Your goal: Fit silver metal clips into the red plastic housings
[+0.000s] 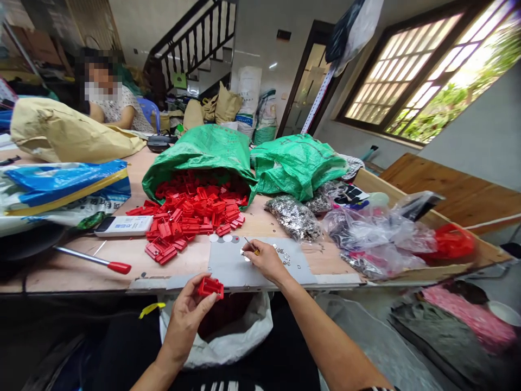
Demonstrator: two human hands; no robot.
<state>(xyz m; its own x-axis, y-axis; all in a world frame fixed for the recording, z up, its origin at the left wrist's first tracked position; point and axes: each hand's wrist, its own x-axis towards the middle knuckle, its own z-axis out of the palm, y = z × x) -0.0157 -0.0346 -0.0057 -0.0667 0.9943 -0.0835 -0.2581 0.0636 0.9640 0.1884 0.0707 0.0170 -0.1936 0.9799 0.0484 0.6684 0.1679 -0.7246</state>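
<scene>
My left hand (188, 310) holds a small red plastic case (210, 288) just in front of the table edge, with its open hollow side showing. My right hand (266, 263) is closed on a thin tool (255, 250) with a bit of yellow and a slim dark shaft; its exact kind is hard to make out. That hand is over a grey sheet (228, 266), on which small shiny metal pieces (284, 255) lie scattered to its right. Behind the sheet, a heap of similar red plastic cases (191, 209) spills from a green woven sack (203, 146).
A white sack (256, 331) hangs open below the table edge. Bags of metal parts (295, 217) and clear plastic bags (366, 231) lie right. At left are a white box (126, 226) and a red-tipped lever (119, 267). Another person (118, 106) sits across the table.
</scene>
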